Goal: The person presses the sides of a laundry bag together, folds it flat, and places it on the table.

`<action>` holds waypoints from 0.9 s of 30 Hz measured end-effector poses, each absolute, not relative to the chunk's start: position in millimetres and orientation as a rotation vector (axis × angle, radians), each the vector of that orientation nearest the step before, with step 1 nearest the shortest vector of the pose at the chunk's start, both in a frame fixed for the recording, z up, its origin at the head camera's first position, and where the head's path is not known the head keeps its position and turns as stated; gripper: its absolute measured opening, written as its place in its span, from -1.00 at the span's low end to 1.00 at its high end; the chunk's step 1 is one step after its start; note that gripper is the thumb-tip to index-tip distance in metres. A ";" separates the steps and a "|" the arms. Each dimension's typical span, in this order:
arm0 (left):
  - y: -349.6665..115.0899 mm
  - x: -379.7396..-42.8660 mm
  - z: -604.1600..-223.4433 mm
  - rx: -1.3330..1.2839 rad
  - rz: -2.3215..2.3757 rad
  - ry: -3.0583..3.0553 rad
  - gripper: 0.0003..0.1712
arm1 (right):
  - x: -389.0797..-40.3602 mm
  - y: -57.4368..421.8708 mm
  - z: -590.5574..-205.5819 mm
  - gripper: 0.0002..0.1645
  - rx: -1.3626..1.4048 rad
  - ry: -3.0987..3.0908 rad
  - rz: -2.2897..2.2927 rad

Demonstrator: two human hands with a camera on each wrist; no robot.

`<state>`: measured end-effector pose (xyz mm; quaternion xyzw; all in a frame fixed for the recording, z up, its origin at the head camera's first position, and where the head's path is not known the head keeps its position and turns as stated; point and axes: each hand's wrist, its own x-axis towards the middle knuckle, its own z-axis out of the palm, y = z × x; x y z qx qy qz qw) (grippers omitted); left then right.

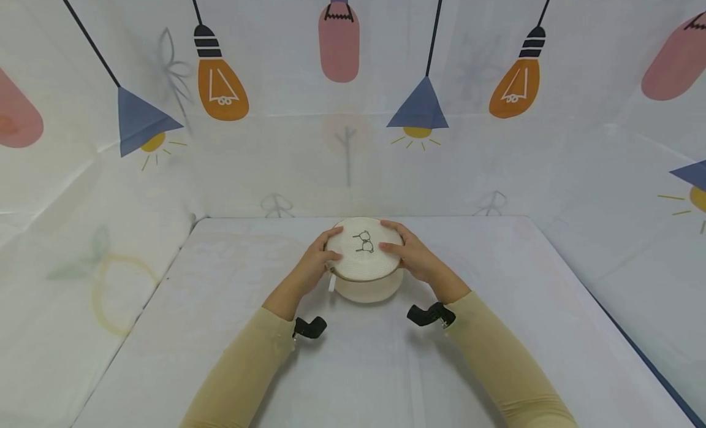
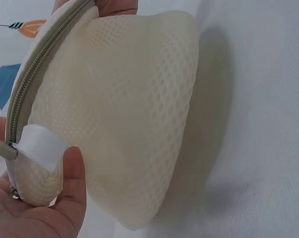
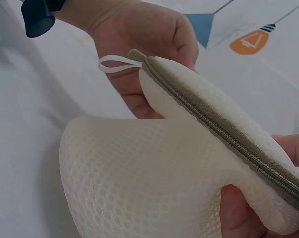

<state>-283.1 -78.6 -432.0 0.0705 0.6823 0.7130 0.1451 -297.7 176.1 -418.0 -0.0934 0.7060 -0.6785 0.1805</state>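
Observation:
Between both hands, above the white table, is a cream mesh laundry bag [image 1: 368, 290], round with a flat top that bears a small dark drawing. My left hand [image 1: 314, 262] grips its left rim, thumb on the top, and a finger [image 2: 75, 171] presses into the mesh side. On the opposite rim my right hand [image 1: 416, 254] holds on the same way, its thumb over the top. A zipper [image 2: 28, 82] runs round the rim, closed along the stretch that shows. Its pull [image 2: 5, 149] and a white loop [image 3: 115, 63] sit by the left hand.
A white cloth-covered table [image 1: 364, 379] lies under the bag. White sheets printed with lamps and bulbs hang behind it and at both sides. Each wrist carries a black camera mount [image 1: 311, 327].

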 end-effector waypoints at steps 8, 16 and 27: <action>-77.2 -281.1 -429.7 0.232 2.088 1.989 -0.17 | -296.9 178.8 -418.7 -0.22 -0.307 1.990 -1.911; -76.6 -279.7 -427.6 0.217 2.102 1.997 -0.16 | -295.6 180.6 -417.5 -0.24 -0.292 1.962 -1.923; -75.6 -281.8 -431.3 0.279 2.150 2.015 -0.19 | -298.4 182.0 -421.4 -0.26 -0.252 1.870 -2.040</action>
